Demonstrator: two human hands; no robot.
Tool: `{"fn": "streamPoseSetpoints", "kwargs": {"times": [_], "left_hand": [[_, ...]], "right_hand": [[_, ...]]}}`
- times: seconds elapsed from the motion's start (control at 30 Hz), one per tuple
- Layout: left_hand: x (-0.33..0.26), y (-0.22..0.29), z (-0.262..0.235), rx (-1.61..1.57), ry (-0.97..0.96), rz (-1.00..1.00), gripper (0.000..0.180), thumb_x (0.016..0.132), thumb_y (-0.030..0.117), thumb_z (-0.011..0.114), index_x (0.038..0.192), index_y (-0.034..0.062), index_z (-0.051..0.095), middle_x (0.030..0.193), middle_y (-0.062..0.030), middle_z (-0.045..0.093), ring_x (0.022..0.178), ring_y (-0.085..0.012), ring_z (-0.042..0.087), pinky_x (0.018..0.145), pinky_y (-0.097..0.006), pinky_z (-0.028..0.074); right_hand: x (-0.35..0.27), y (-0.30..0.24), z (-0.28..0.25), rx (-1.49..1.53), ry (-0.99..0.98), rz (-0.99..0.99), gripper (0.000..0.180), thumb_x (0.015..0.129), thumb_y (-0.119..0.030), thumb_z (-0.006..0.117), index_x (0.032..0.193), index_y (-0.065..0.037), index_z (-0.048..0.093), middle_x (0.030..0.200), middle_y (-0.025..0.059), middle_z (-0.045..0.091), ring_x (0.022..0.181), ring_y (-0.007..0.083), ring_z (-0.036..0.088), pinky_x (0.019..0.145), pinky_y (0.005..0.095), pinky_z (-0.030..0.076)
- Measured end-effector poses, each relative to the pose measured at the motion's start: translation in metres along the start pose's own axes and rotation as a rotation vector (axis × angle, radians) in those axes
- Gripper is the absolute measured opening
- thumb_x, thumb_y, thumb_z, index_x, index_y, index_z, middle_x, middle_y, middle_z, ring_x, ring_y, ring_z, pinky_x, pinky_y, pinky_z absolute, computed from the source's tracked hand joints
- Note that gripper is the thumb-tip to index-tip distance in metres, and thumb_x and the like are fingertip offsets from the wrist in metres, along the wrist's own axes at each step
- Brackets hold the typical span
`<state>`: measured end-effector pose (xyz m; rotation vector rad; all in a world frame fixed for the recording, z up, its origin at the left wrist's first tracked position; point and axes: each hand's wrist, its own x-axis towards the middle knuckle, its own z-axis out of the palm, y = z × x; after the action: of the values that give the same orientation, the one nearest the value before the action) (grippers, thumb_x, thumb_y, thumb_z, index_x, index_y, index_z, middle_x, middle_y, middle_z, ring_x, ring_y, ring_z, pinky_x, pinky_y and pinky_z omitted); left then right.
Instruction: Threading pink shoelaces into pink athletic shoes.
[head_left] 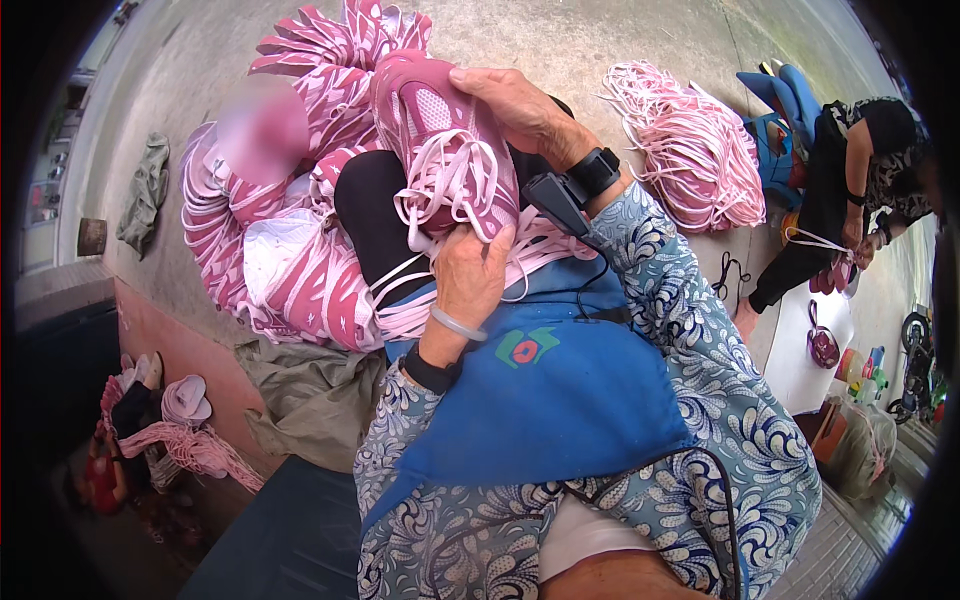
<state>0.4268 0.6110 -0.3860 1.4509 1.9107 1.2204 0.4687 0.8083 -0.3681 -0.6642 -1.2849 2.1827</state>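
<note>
A pink shoe upper (428, 98) with a white mesh patch lies over my dark-trousered knee, its toe end pointing away from me. Pale pink laces (455, 175) criss-cross loosely over its front. My right hand (530, 118) grips the upper's far right side, thumb on top and the other fingers partly hidden. At the near end, my left hand (468, 275) is closed in a pinch on the upper's edge, close to a lace loop; its fingertips are partly hidden. More loose laces (410, 318) lie across my lap, beside the left wrist.
Stacked pink-and-white shoe uppers (330, 285) curve along the floor at left. A heap of laced uppers (690, 150) lies at right. Another person (850, 190) handles laces at far right; one more (105, 480) sits at lower left. A grey-green cloth (310, 400) lies beside me.
</note>
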Motion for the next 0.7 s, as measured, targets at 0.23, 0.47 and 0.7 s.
{"fn": "streamPoseSetpoints", "kwargs": {"times": [0.23,0.47,0.7], "left_hand": [[-0.001,0.021,-0.045,-0.452,-0.022,-0.200,0.032,0.096,0.026,0.050,0.107,-0.0022,0.061,0.094,-0.0066,0.065,0.086,-0.0099,0.055,0.078,-0.027,0.046],[-0.005,0.023,-0.098,-0.815,0.301,-0.239,0.033,0.096,0.026,0.049,0.109,-0.0021,0.060,0.100,-0.0052,0.064,0.087,-0.0099,0.057,0.077,-0.025,0.045],[-0.011,-0.058,-0.212,-1.249,0.296,-0.047,0.029,0.095,0.026,0.044,0.093,0.0019,0.059,0.069,-0.0033,0.060,0.056,-0.0131,0.054,0.056,-0.026,0.046]], "right_hand": [[-0.014,0.015,-0.005,-0.017,-0.094,0.092,0.043,0.099,-0.035,0.037,0.119,0.001,0.053,0.114,0.0110,0.060,0.100,0.0174,0.058,0.091,0.0316,0.046],[-0.038,0.020,0.022,-0.629,-0.088,-0.269,0.036,0.097,-0.028,0.044,0.119,-0.002,0.057,0.114,0.0144,0.059,0.098,0.0209,0.061,0.086,0.0299,0.049],[-0.026,0.050,0.044,-1.386,-0.011,-0.978,0.027,0.080,-0.008,0.063,0.106,-0.006,0.061,0.114,0.0132,0.054,0.114,0.0343,0.048,0.098,0.0403,0.040]]}}
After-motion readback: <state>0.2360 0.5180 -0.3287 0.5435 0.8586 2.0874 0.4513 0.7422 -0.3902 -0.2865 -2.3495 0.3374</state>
